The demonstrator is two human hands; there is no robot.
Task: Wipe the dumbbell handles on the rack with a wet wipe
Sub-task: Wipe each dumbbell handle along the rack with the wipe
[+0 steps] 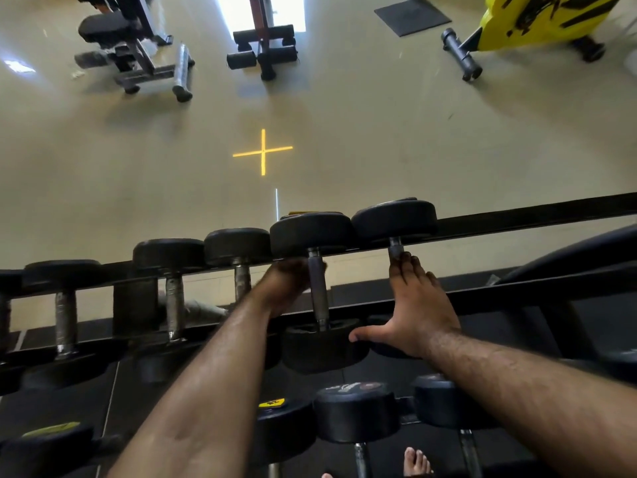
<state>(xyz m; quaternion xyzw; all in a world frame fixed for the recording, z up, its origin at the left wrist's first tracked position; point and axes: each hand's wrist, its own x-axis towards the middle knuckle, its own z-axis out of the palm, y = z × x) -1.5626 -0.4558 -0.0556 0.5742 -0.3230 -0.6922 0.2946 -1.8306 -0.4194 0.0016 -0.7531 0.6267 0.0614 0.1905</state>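
Head view shows me the gym floor (pixel 344 132) beyond a long dumbbell rack (pixel 517 215), its top row running left to right across the middle of the picture, a second row lower down near my feet. On the top rack I count several dumbbells with bare metal handles. My left hand (pixel 289 277) is tucked in beside the handle (pixel 317 288) of the middle dumbbell; its grip looks curled, but I cannot tell whether it closes on anything. My right hand (pixel 413 305) lies flat and open over the next dumbbell to the right, fingers extended, fingertips reaching its handle (pixel 395 248) just below the far head. No wet wipe is visible; it may be hidden under a palm, I cannot say. How many handles are already wiped I cannot judge either, since none looks wet or different. The handles to the left (pixel 174 305) sit untouched for now, as does the lower row (pixel 358 412). Benches (pixel 262 46) and a yellow machine (pixel 537 22) stand well apart on the floor, nothing blocking my reach.
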